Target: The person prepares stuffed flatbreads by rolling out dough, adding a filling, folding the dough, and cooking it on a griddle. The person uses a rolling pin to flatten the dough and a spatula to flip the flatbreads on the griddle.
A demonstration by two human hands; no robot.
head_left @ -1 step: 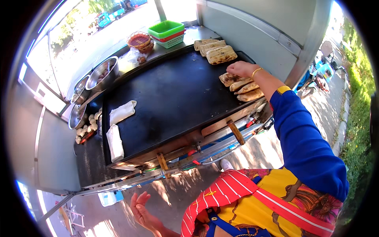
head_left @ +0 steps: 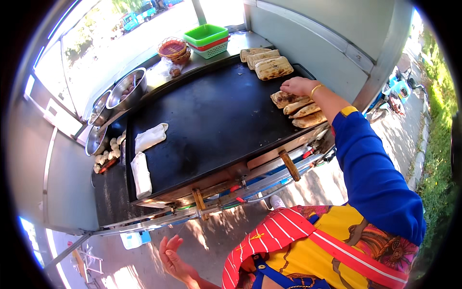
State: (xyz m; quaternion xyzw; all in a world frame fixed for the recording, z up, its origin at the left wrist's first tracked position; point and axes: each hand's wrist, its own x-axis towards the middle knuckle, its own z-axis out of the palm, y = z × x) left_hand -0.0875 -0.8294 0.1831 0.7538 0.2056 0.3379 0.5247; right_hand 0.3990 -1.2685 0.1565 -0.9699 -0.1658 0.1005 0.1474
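Note:
My right hand (head_left: 299,86) reaches over the right side of the black griddle (head_left: 207,115), its fingers closed at the far end of a browned stuffed flatbread (head_left: 281,99). Several more browned flatbreads (head_left: 309,120) lean in a row just nearer to me; my hand and wrist cover part of them. Beyond, at the far right corner, lie other toasted flatbreads (head_left: 274,68). Two pale, uncooked dough wraps (head_left: 141,175) rest along the griddle's left edge. My left hand (head_left: 175,262) hangs low in front of me, fingers loosely curled and apart, holding nothing.
Metal bowls (head_left: 127,89) stand past the griddle's left end, near several dough balls (head_left: 109,153). At the back are wicker baskets (head_left: 174,49) and stacked plastic baskets (head_left: 206,36). Wooden handles (head_left: 289,165) stick out of the griddle's front. A grey wall panel (head_left: 313,38) borders the right side.
The view has shifted slightly, so the griddle and breads sit a little farther right in the picture. My right hand stays at the same flatbread; my left hand stays low.

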